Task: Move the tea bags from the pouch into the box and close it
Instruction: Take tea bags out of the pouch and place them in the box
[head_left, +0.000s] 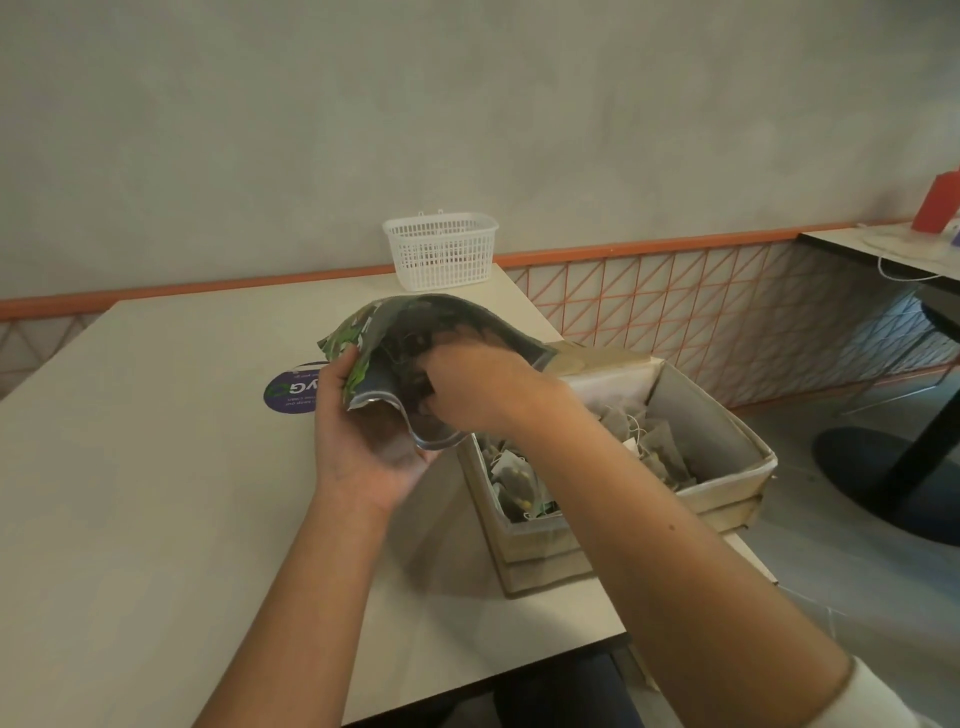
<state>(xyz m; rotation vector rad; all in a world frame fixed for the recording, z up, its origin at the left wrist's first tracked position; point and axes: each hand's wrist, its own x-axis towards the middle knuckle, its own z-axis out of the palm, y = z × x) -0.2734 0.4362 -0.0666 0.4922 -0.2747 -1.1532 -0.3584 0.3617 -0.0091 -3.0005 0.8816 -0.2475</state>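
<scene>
Here, left hand (363, 441) grips the pouch (415, 332) over a beige table (156, 467); right hand (467, 389) unclear.

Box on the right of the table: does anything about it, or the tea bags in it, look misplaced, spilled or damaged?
Nothing is spilled. The box sits open at the table's right edge, its far corner seemingly overhanging. The tea bags lie jumbled inside. The left hand holds the pouch while the right hand reaches in.

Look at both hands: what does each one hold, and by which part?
The left hand grips the pouch at its open mouth edge. The right hand reaches inside; its fingers are hidden.
</scene>
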